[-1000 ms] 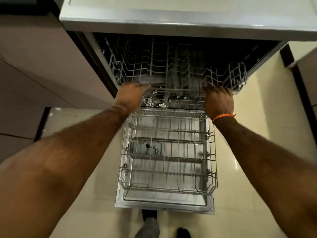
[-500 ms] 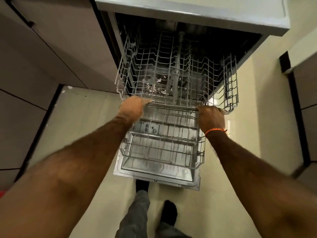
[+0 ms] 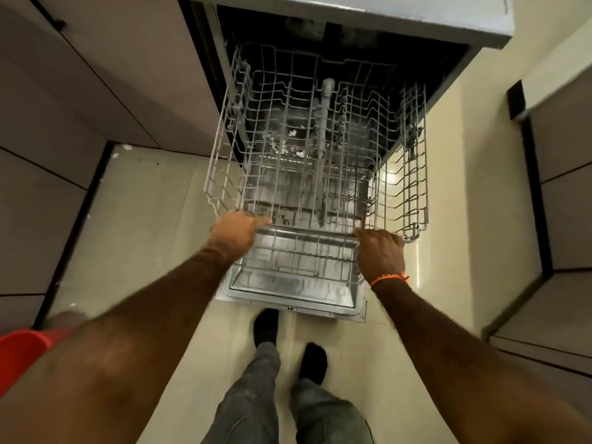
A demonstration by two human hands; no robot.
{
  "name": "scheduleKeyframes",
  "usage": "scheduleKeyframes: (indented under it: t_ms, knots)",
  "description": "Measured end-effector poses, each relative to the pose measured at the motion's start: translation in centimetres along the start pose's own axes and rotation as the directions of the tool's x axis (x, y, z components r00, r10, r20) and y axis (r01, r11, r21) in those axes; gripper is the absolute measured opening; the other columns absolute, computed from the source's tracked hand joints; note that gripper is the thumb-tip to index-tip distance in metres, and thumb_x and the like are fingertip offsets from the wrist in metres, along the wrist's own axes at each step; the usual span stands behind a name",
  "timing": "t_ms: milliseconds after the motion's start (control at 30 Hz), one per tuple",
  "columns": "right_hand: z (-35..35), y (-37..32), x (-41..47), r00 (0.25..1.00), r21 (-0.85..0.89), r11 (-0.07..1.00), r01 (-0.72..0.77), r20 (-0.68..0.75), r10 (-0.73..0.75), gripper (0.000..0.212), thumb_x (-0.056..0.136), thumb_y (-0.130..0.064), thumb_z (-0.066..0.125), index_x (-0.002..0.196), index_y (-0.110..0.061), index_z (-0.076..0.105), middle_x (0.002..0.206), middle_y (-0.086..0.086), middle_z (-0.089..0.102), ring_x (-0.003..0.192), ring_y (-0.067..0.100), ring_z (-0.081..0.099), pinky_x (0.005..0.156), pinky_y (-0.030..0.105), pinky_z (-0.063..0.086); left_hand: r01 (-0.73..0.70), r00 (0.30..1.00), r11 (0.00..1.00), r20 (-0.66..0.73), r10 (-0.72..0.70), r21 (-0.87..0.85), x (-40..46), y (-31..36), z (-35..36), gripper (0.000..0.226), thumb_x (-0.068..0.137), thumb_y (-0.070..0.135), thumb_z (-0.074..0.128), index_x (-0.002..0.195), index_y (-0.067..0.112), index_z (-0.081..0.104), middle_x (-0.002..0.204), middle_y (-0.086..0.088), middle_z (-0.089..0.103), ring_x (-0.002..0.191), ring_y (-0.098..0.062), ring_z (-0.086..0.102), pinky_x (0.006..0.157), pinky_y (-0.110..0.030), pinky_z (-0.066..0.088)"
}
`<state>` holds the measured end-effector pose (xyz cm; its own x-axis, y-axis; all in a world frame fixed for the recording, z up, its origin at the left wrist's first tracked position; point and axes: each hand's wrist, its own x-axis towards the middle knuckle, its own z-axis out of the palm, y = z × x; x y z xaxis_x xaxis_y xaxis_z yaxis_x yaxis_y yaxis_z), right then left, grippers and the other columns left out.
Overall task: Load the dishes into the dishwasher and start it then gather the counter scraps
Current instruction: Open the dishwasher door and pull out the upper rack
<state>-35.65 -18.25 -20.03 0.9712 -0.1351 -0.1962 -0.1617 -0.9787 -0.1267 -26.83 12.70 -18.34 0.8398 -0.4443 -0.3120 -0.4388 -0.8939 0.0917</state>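
Observation:
The dishwasher [image 3: 352,24] stands open under the counter, its door [image 3: 288,302] folded flat onto the floor. The grey wire upper rack [image 3: 224,149] is slid far out over the door and holds no dishes. My left hand [image 3: 235,232] grips the rack's front rail at its left end. My right hand [image 3: 379,248], with an orange band at the wrist, grips the same rail at its right end. Below it the lower rack [image 3: 304,254] sits out on the door, also with no dishes in it. No dishes are in view.
Brown cabinet fronts [image 3: 96,75] line the left side, and more cabinets [image 3: 563,187] stand at the right. A red object [image 3: 19,350] shows at the lower left edge. My feet [image 3: 314,360] in dark socks stand on the cream tile floor just before the door.
Both hands have drawn the upper rack out of the dishwasher toward me, so it now hangs over the lower rack. I have stepped back and my legs have come into view.

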Motion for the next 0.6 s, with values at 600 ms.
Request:
scheduleKeyframes:
  t_ms: [600]
  knots:
    - [0.2, -1.6, -5.1, 0.994, 0.031, 0.997, 0.077, 0.079, -0.08, 0.046, 0.088, -0.008, 0.054, 0.132, -0.021, 0.06, 0.121, 0.007, 0.071, 0.115, 0.03, 0.063, 0.103, 0.05, 0.045, 0.026, 0.991, 0.995, 0.13, -0.013, -0.099, -4.1, 0.4, 0.6, 0.041, 0.104, 0.028, 0.045, 0.145, 0.029, 0.051, 0.125, -0.009, 0.069, 0.1, -0.023, 0.065, 0.1, -0.046, 0.054]
